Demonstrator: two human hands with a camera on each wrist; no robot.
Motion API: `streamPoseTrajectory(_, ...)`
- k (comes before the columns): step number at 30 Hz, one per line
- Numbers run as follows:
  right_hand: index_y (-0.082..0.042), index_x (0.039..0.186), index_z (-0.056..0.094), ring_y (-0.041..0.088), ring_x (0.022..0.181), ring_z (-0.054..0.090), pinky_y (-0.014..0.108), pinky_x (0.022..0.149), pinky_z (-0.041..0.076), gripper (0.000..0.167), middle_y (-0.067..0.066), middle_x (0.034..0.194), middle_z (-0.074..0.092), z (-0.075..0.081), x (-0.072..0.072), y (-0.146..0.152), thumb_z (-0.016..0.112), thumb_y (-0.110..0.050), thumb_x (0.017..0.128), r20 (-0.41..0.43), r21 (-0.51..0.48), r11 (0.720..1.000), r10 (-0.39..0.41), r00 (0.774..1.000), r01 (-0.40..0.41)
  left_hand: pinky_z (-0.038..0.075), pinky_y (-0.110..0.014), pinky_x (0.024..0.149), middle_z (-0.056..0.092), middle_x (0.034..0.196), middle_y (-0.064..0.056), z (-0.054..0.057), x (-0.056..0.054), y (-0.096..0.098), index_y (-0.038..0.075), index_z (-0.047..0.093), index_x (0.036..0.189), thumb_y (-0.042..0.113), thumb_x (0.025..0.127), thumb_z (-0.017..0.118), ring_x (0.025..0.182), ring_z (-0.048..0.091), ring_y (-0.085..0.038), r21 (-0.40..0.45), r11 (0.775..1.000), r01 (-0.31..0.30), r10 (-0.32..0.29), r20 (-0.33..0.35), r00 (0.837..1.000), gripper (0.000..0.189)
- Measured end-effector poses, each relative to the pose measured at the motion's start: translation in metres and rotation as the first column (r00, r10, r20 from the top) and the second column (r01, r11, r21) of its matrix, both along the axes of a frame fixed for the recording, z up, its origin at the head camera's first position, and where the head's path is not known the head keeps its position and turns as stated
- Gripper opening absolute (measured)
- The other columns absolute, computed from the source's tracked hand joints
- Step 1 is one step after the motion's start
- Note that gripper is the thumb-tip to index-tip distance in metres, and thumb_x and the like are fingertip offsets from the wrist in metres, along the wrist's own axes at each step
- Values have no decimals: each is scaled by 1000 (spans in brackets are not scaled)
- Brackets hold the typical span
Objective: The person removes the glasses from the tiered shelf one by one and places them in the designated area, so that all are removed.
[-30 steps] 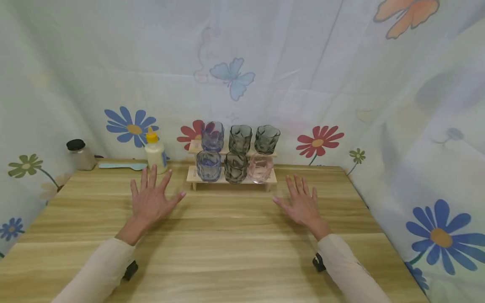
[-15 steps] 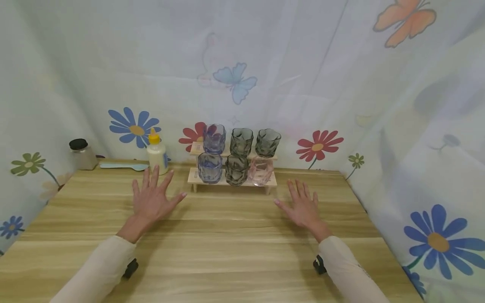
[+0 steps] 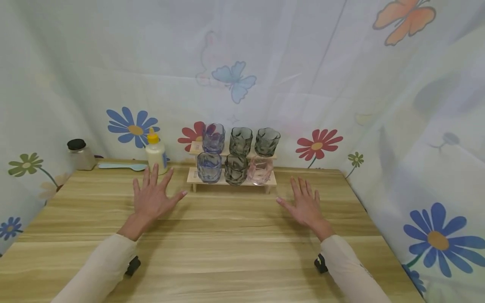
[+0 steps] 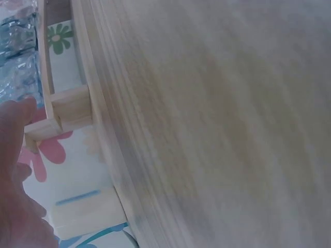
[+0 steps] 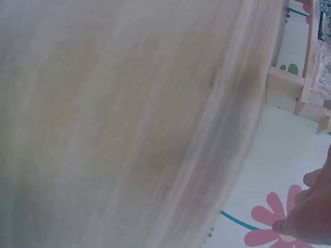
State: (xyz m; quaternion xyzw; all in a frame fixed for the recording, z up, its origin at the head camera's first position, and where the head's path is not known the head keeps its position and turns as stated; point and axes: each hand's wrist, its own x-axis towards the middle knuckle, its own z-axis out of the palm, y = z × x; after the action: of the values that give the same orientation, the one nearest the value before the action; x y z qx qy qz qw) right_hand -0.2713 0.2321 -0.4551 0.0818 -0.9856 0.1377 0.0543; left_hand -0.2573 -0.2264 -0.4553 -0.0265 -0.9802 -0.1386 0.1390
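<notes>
Head view: a person's two bare hands reach forward over a wood-grain worktop, well apart from each other, fingers spread and holding nothing. The left hand is nearest a white bottle with a yellow cap; its fingertips overlap the bottle's base from this angle, and contact cannot be judged. The right hand lies just short of the right end of a two-tier wooden stand, apart from it. Six faceted glasses stand upright there: on the upper tier a lilac glass and two grey ones; on the lower, a bluish glass, a dark grey glass and a pink glass. All six have a place and neither hand is moving one, so this looks like a pause; whether handling is yet to start or already finished cannot be told. Toward the back left are a pale blue spoon and a black-lidded jar. White cloth printed with flowers and butterflies encloses the worktop.

Left wrist view, tilted: bare wood fills most of it, with part of the left hand, the stand's end and the bottle along the left.

Right wrist view, also tilted: wood again, the right hand's fingers at lower right, the stand above them, printed cloth behind.
</notes>
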Motion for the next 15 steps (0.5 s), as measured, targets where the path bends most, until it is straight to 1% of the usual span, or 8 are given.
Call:
streamPoseTrajectory(3, -10, 161, 14, 45, 154, 3, 72, 116, 9, 97, 23, 167, 9, -1, -1, 2, 45, -71, 93, -14, -11, 1000, 2, 1000, -2, 3, -77, 112, 9, 165, -27, 0, -3, 1, 15, 33, 156, 69, 88, 56, 151, 4, -51, 22, 1000, 13, -13, -13, 1000, 90)
streamPoseTrajectory(6, -10, 161, 14, 45, 154, 5, 71, 117, 12, 97, 23, 166, 11, -3, -3, 4, 47, -71, 92, -22, -13, 1000, 3, 1000, -4, 5, -78, 111, 12, 164, -29, 0, -6, 2, 13, 34, 155, 66, 88, 59, 151, 7, -51, 36, 999, 34, -33, -29, 999, 89)
streamPoseTrajectory(9, -10, 160, 14, 45, 153, 8, 72, 116, 15, 97, 24, 165, 13, -2, -5, 7, 51, -68, 92, -34, -36, 999, 17, 999, -19, 8, -78, 111, 16, 163, -30, 0, -10, 3, 12, 35, 154, 61, 87, 64, 150, 11, -52, 48, 997, 60, -58, -48, 997, 88)
streamPoseTrajectory(12, -10, 160, 14, 46, 152, 10, 71, 116, 16, 96, 25, 165, 14, -1, -7, 8, 56, -63, 93, -32, -86, 996, 33, 999, -36, 11, -78, 111, 20, 161, -32, 1, -15, 4, 12, 35, 154, 54, 85, 70, 148, 14, -54, 73, 993, 93, -89, -62, 994, 88)
streamPoseTrajectory(15, -8, 160, 15, 49, 150, 16, 71, 114, 21, 94, 27, 163, 15, 0, -8, 10, 60, -57, 93, -35, -136, 989, 47, 998, -51, 17, -77, 110, 26, 158, -31, 2, -21, 7, 11, 34, 154, 49, 83, 76, 147, 20, -54, 95, 987, 131, -123, -86, 989, 90)
